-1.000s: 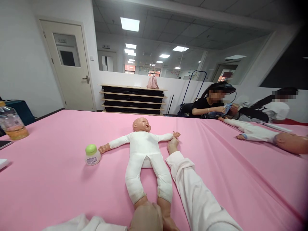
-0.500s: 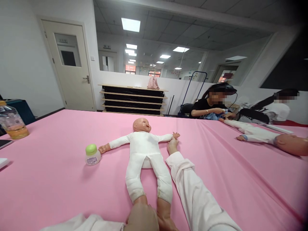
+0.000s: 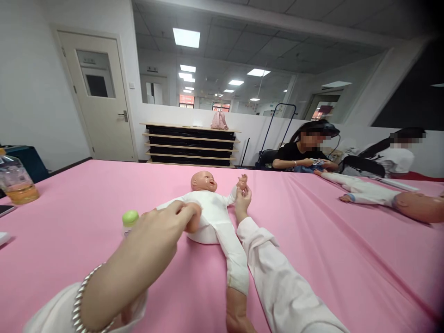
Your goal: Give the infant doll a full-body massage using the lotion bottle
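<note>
A baby doll [image 3: 210, 206] in a white cloth suit lies on its back on the pink tabletop, its head at the far end. My left hand [image 3: 161, 238] is closed around one leg of the doll, folded up against the torso so that the foot [image 3: 194, 217] shows by my fingers. That leg's middle is hidden behind my hand. With my right hand [image 3: 243, 203] I grip the doll's arm near the wrist, and its small hand [image 3: 243, 180] points upward. The doll's other leg [image 3: 234, 263] lies straight toward me. Partly behind my left hand stands a small green-lidded bottle [image 3: 130, 217].
A drink bottle [image 3: 19, 185] and a phone [image 3: 6, 210] are at the left edge of the pink table [image 3: 294, 259]. Another doll [image 3: 391, 199] lies at the right. Beyond it sit two people, one handling blue cloth [image 3: 308, 169]. Stacked shelves [image 3: 190, 145] stand behind.
My left hand has moved up from the near edge, bending the doll's leg toward its torso. My right hand has raised the doll's arm a little and drawn it inward.
</note>
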A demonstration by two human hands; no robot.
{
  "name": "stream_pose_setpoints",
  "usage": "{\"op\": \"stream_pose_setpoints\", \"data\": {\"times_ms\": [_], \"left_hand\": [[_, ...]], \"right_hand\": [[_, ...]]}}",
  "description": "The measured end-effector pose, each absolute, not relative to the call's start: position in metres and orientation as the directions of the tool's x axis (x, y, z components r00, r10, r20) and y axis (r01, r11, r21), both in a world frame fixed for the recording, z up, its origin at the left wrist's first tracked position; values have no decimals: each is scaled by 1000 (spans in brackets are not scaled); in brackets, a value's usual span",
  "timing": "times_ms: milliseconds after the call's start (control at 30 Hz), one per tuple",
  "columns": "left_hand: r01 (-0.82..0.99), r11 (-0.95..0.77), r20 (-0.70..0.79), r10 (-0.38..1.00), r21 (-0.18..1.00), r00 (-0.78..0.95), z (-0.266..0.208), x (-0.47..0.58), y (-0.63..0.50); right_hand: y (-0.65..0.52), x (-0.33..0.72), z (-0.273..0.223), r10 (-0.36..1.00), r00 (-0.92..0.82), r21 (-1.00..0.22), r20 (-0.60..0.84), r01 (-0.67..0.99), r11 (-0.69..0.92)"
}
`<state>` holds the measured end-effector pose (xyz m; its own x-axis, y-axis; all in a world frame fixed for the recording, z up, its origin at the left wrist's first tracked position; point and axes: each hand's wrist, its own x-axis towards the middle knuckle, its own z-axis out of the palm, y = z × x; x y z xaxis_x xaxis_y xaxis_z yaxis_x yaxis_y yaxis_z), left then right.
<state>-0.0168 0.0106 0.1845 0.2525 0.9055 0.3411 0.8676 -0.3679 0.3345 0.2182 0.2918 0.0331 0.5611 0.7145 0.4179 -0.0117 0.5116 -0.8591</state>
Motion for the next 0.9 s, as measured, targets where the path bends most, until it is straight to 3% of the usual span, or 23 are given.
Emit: {"op": "stream_pose_setpoints", "data": {"times_ms": [200,300,400,500,800,900], "left_hand": [[664,-726,442,662,179,605,145,31,58],[585,-809,406,553,54,728,106,48,85],[580,-815,436,518,-11,736,86,52,99],[568,-823,455,507,3,732,87,48,101],[596,-803,428,536,-8,728,100,43,95],[632,-775,447,568,7,691,116,37,87]], "right_hand": [[264,191,41,858,-59,-857,510,54,513],[256,188,43,840,-203,-819,503,198,538],[255,190,43,830,-238,-787,505,267,556],[257,191,42,829,-241,-784,505,272,558],[255,194,36,819,-189,-807,542,153,570],[261,200,29,849,-68,-842,524,109,528]]}}
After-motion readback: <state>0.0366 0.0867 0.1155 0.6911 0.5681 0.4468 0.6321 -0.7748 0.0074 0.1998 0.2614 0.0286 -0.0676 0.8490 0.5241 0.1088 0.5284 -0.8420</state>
